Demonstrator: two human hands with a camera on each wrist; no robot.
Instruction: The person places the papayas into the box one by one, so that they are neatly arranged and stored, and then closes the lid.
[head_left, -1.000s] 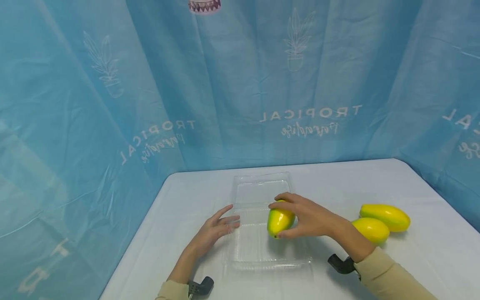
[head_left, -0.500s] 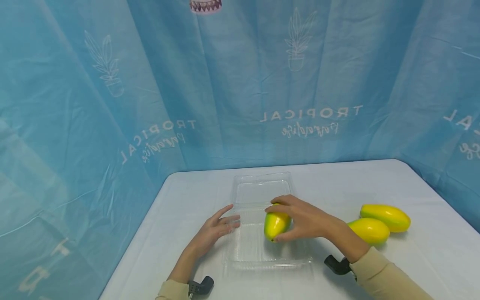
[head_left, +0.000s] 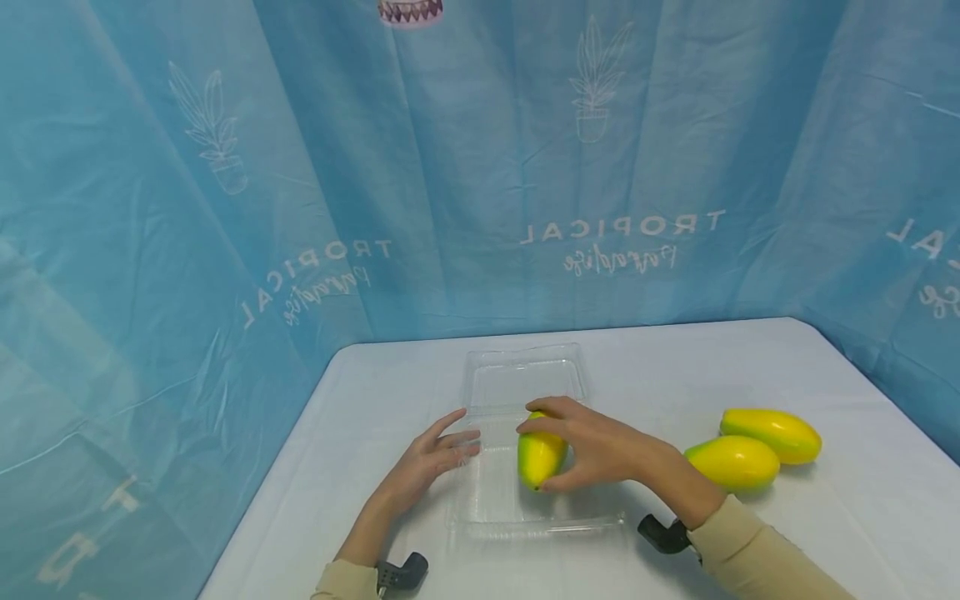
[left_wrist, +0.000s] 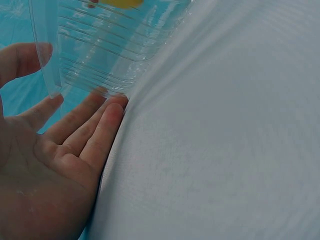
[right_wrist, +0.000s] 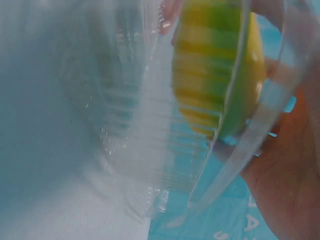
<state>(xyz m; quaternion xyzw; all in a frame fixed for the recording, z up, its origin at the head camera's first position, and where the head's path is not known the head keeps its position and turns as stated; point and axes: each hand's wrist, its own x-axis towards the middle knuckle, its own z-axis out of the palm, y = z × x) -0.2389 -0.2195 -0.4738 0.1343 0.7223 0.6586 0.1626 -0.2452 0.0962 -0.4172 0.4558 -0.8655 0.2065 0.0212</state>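
A clear plastic hinged container (head_left: 487, 492) lies opened out on the table, its lid (head_left: 525, 383) folded back on the far side. My right hand (head_left: 596, 446) grips a yellow-green mango (head_left: 536, 462) over the container's near half, thumb on the near end and fingers on the far end. The right wrist view shows this mango (right_wrist: 215, 75) through the clear wall; whether it touches the bottom, I cannot tell. At the container's left side is my left hand (head_left: 423, 467), fingers extended. Its fingertips (left_wrist: 115, 110) touch the ribbed wall in the left wrist view.
Two more mangoes, one nearer (head_left: 738, 462) and one behind it (head_left: 772, 433), lie side by side on the table's right. A white cloth covers the table (head_left: 375, 375). Blue printed curtains (head_left: 480, 275) hang at the back and sides.
My right hand has moved left and slightly toward me with the mango, farther over the container's near half. The left hand, the container and the two other mangoes stay in place.
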